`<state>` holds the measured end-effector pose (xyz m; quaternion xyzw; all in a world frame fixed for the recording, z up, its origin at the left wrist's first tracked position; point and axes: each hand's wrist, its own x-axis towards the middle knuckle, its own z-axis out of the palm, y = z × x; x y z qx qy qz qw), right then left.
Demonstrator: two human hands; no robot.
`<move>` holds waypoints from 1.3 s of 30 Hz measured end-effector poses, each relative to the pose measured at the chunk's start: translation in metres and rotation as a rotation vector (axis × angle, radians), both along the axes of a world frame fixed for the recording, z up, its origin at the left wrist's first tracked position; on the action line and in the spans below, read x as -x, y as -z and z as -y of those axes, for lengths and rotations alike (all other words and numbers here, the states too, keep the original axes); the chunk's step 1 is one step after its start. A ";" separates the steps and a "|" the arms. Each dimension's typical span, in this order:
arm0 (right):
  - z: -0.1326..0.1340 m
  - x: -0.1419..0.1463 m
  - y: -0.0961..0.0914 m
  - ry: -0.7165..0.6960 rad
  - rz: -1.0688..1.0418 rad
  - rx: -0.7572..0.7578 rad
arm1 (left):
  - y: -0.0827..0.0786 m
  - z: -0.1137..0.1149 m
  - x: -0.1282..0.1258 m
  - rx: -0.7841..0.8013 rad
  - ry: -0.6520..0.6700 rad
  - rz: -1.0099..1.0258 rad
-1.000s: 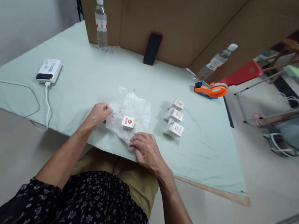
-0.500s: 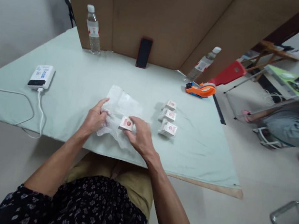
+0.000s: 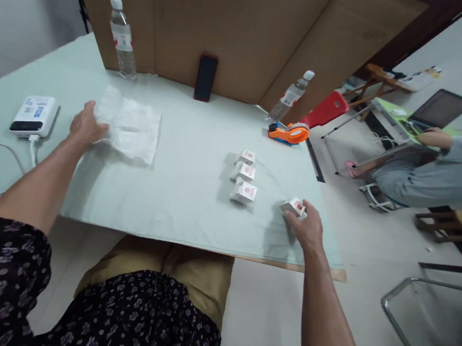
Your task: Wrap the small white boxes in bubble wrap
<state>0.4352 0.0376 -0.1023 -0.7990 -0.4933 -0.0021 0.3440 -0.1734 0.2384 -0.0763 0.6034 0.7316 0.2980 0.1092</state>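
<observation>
Green-covered desk (image 3: 185, 189) is carrying three wrapped boxes (image 3: 244, 175). Left hand (image 3: 86, 125) is resting flat, pressing bubble wrap (image 3: 129, 126) far left; right hand (image 3: 307, 230) is pinching a small box (image 3: 294, 207) near the right edge.

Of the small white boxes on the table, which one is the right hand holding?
The lone box near the table's right edge, at the right hand; the other three sit untouched in a row to its left.

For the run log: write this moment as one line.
left hand: on bubble wrap sheet, near power bank | right hand: fingers on small white box | three wrapped boxes: between hands
</observation>
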 end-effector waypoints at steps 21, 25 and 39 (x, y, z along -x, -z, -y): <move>0.027 0.191 -0.013 -0.542 0.060 -0.169 | 0.021 0.179 -0.233 0.431 0.749 1.073; 0.040 0.205 -0.026 -0.650 -0.080 -0.089 | 0.017 0.180 -0.227 0.480 0.739 1.176; -0.016 0.218 -0.055 -0.595 -0.425 -0.051 | 0.014 0.164 -0.199 0.443 0.967 1.034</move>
